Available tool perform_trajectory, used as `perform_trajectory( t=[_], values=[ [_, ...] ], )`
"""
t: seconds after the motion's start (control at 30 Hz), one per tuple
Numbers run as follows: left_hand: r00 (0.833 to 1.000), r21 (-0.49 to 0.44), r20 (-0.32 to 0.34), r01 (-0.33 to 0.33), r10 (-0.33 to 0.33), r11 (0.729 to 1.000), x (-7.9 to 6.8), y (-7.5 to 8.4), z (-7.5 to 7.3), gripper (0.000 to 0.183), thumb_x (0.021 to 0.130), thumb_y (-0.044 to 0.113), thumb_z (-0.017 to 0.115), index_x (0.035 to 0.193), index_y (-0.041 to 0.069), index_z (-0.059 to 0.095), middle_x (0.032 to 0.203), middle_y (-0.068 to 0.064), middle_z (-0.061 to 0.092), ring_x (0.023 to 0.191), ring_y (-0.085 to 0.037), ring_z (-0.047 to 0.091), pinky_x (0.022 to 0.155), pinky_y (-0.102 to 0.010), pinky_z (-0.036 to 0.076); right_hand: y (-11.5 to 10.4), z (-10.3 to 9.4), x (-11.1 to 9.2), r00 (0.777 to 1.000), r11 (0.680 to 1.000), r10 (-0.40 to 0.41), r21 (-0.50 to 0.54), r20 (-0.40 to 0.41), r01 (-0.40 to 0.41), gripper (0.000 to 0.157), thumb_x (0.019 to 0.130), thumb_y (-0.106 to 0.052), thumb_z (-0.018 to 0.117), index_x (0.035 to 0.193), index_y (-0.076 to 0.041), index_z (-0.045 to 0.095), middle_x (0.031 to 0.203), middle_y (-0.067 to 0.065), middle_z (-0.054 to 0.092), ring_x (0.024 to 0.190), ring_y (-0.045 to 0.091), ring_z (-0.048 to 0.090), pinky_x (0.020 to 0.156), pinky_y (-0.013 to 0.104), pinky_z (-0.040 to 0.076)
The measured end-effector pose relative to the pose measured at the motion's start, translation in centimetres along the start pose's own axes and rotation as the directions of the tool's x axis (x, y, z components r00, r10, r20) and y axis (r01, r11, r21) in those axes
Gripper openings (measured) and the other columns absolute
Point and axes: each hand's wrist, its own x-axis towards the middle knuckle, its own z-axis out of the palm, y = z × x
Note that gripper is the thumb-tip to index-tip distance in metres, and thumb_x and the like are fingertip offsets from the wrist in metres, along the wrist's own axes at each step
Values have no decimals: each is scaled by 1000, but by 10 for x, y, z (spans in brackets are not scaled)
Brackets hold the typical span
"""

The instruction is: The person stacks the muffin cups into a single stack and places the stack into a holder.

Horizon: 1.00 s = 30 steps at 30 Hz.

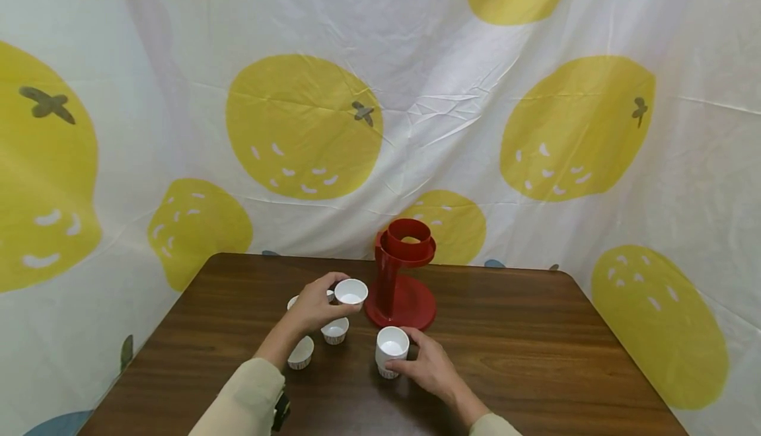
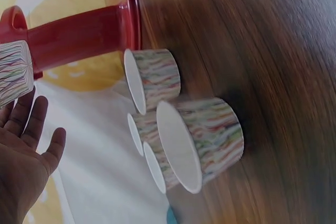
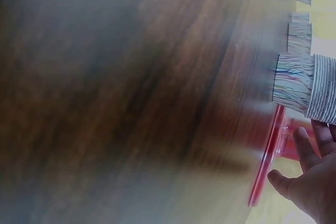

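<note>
My left hand (image 1: 318, 305) pinches a small white paper cup (image 1: 351, 292) by its side, raised above the table, mouth up. In the left wrist view this cup (image 2: 14, 72) shows wavy coloured lines outside. My right hand (image 1: 431, 361) grips a nested stack of paper cups (image 1: 383, 357), upright and low over the table; whether it touches the wood I cannot tell. Packed rims of the stack (image 3: 321, 88) show in the right wrist view. Several single cups stand around and behind the left hand, among them a front cup (image 1: 300, 353) and a middle cup (image 1: 335, 331).
A red stand (image 1: 388, 287) with a round base and a ring-shaped top rises behind both hands. The dark wooden table (image 1: 535, 357) ends at a hanging cloth (image 1: 428, 125) printed with lemons.
</note>
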Motion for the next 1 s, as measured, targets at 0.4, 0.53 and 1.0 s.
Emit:
perform_trajectory(
  t=[0.4, 0.53, 1.0],
  values=[
    [994, 3, 75, -77, 77, 997, -3, 13, 18, 59, 77, 34, 86, 123, 8, 60, 110, -5, 66, 98, -20, 61, 88, -41, 48, 1, 0, 1, 1000, 1000, 4, 2, 16, -4, 62, 73, -30, 88, 126, -9, 62, 112, 1, 68, 110, 28, 59, 95, 51, 43],
    [984, -17, 116, -133, 134, 991, -4, 15, 23, 57, 77, 28, 86, 123, 5, 60, 110, -6, 66, 98, -22, 61, 87, -41, 49, 1, 0, 1, 1000, 1000, 4, 5, 18, -4, 62, 73, -30, 88, 126, -10, 62, 112, 1, 68, 110, 27, 59, 95, 51, 43],
    [965, -6, 158, -211, 209, 977, -7, 17, 41, 54, 77, 31, 85, 119, 8, 62, 111, -2, 67, 103, -20, 61, 92, -41, 47, 2, 0, 1, 999, 999, 26, 32, 43, -27, 62, 75, -33, 87, 127, -11, 61, 113, 1, 68, 111, 26, 59, 96, 51, 43]
  ],
)
